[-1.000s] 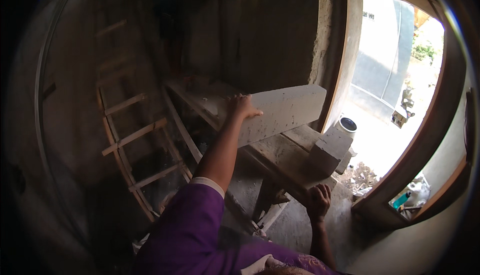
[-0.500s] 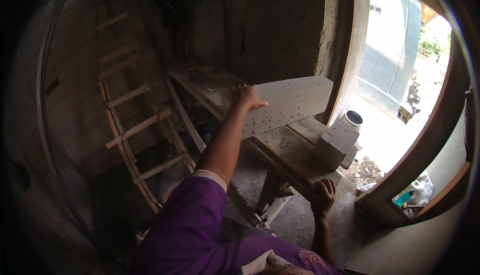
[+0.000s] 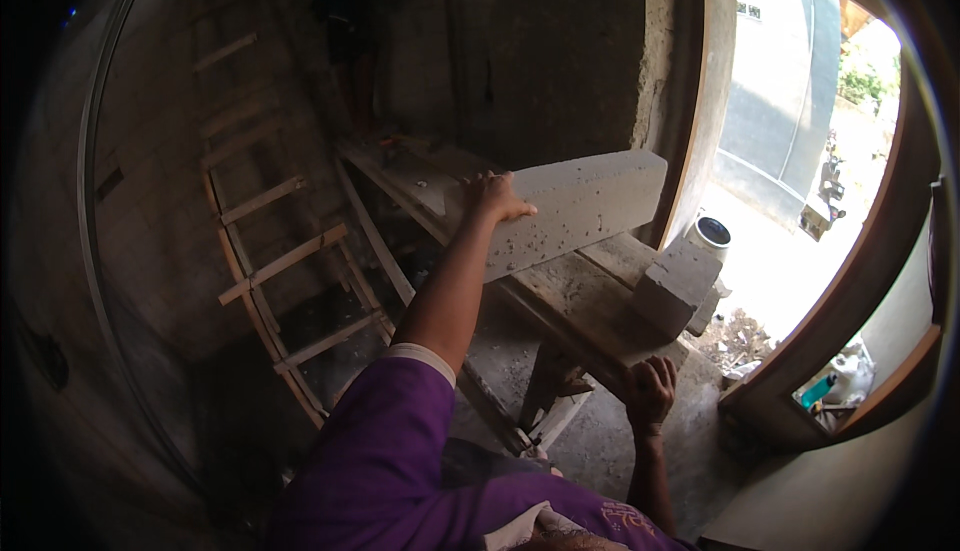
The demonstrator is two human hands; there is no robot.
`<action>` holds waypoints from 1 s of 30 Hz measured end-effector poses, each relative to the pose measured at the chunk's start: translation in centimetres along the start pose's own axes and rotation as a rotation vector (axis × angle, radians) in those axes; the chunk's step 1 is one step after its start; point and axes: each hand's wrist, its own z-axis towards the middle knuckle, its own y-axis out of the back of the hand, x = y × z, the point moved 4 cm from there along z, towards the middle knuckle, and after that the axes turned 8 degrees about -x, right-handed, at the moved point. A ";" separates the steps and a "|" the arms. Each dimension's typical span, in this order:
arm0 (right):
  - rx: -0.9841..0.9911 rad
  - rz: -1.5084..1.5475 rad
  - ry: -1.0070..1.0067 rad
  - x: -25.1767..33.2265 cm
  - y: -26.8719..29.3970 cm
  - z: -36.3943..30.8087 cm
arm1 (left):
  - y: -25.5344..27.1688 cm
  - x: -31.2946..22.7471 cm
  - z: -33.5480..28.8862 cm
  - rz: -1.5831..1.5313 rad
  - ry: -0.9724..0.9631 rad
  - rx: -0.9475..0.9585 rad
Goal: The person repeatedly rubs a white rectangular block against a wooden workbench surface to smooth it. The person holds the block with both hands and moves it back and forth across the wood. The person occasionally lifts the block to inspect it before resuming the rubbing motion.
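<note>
A long, pale lightweight concrete block (image 3: 590, 206), pitted on its near face, stands on edge across a plank bench (image 3: 570, 296). My left hand (image 3: 492, 199) grips its left end, fingers over the top edge and thumb against the near face. At the bench's near right corner is my right hand (image 3: 650, 389), fingers curled closed beside the plank's end. Whether it holds the plank or something else is hidden. A smaller cut block (image 3: 676, 289) sits on the bench's right side, between the long block and my right hand.
A wooden ladder (image 3: 282, 269) leans against the left wall. Bright light enters through the doorway at right, where a white bucket (image 3: 712, 232) and rubble (image 3: 735, 341) lie close to the bench. Another person (image 3: 350, 46) stands in the dark at the back.
Both hands keep their places on the block and at the bench corner. The view has shifted very slightly; the long block shows no clear movement.
</note>
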 end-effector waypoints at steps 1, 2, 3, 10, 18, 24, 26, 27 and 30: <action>-0.005 0.004 0.005 0.0 0.0 0.0 | 0.0 0.0 0.0 -0.001 0.002 -0.004; -0.010 0.007 0.009 0.0 0.0 0.0 | 0.0 0.0 0.0 -0.003 0.004 -0.008; -0.005 0.007 0.011 0.0 0.0 0.0 | 0.0 0.0 -0.1 -0.004 0.006 -0.011; -0.014 0.001 0.008 -0.2 -0.1 -0.1 | 0.1 0.0 -0.1 0.001 0.002 -0.005; 0.012 0.003 -0.024 -0.4 -0.1 -0.3 | -0.3 0.1 0.1 -0.015 -0.002 0.005; 0.002 0.001 -0.015 -0.4 -0.1 -0.3 | 0.0 -0.1 -0.1 -0.015 0.006 0.013; 0.005 0.007 -0.001 -0.6 -0.2 -0.4 | 0.1 -0.1 -0.2 -0.006 0.009 0.013; 0.003 0.006 0.003 -0.6 -0.2 -0.4 | 0.2 -0.1 -0.2 -0.002 0.010 0.014; 0.002 0.007 0.004 -0.5 -0.2 -0.3 | 0.2 0.0 -0.1 0.004 0.010 0.010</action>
